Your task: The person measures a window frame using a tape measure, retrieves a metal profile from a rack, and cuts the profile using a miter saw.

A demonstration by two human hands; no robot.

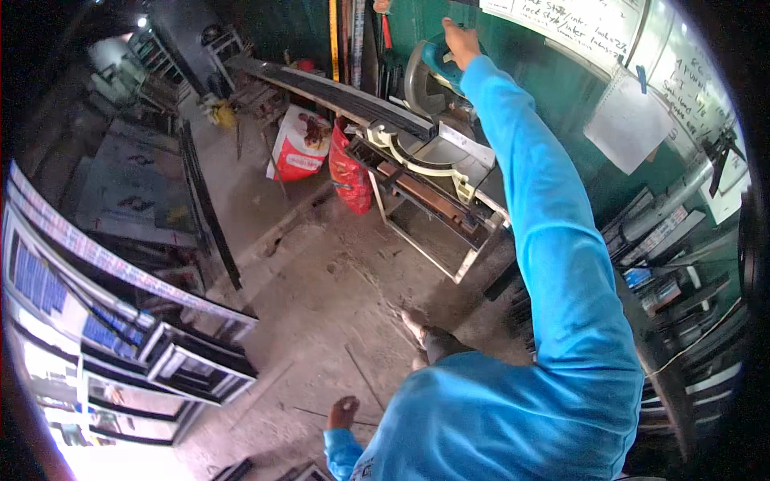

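My right arm, in a blue sleeve, stretches up and forward. At its end my right hand (461, 44) is closed around the handle of a miter saw, whose teal-and-grey head (426, 78) is raised. Below the head is the saw's cream curved base (425, 166) with a pale metal plate (459, 149). Long black bars (353, 103) lie on the bench to the left and end beside the saw. My left hand (343, 411) hangs low at my side, over the floor. Its fingers are too small and dark to make out.
A metal stand (421, 240) supports the saw. A red bag (350, 180) and a white-and-red sack (300, 144) stand under the bench. Framed panels (192, 369) lean at lower left. Racks of long profiles (674, 264) crowd the right. Thin strips (362, 375) lie on the floor.
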